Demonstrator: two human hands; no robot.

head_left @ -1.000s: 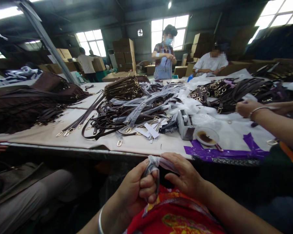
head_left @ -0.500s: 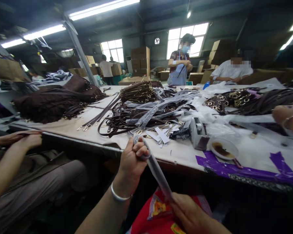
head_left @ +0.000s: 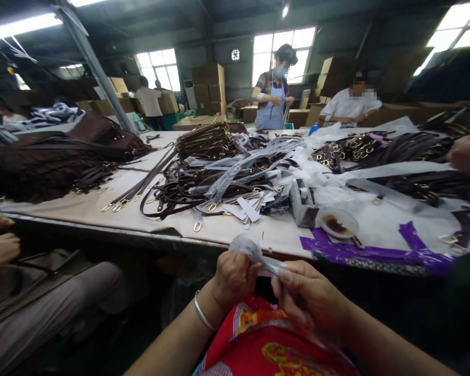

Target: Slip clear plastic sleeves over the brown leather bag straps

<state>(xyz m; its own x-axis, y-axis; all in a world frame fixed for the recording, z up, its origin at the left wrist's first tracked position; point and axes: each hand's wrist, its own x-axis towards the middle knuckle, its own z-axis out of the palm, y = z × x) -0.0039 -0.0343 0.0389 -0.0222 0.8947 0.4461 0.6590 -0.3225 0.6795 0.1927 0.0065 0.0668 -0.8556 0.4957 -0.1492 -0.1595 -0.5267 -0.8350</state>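
My left hand (head_left: 235, 277), with a bangle on its wrist, is closed around a bunched loop of translucent plastic sleeve (head_left: 244, 244) just off the table's front edge. Slightly to the right, my right hand (head_left: 307, 292) pinches the same sleeve between thumb and fingers, so a short twisted length runs between both hands. Whether a strap lies inside the sleeve I cannot make out. Beyond my hands is a tangled heap of dark brown straps (head_left: 168, 196) with gold clasps, some in clear sleeves (head_left: 229, 180). A single gold clasp (head_left: 197, 226) lies near the table edge.
White paper tags (head_left: 247, 210), a tape dispenser (head_left: 303, 203) and a bowl of brown liquid (head_left: 339, 225) stand ahead. Purple tape (head_left: 379, 256) covers the front edge. Dark bags (head_left: 43, 162) are piled left. Co-workers' hands (head_left: 2, 245) are at both sides; a person in an apron (head_left: 272, 99) stands opposite.
My right hand has come up to my left, and the sleeve stretched between them is now gathered short. My left hand has moved down and right in view; the camera has turned rightward.
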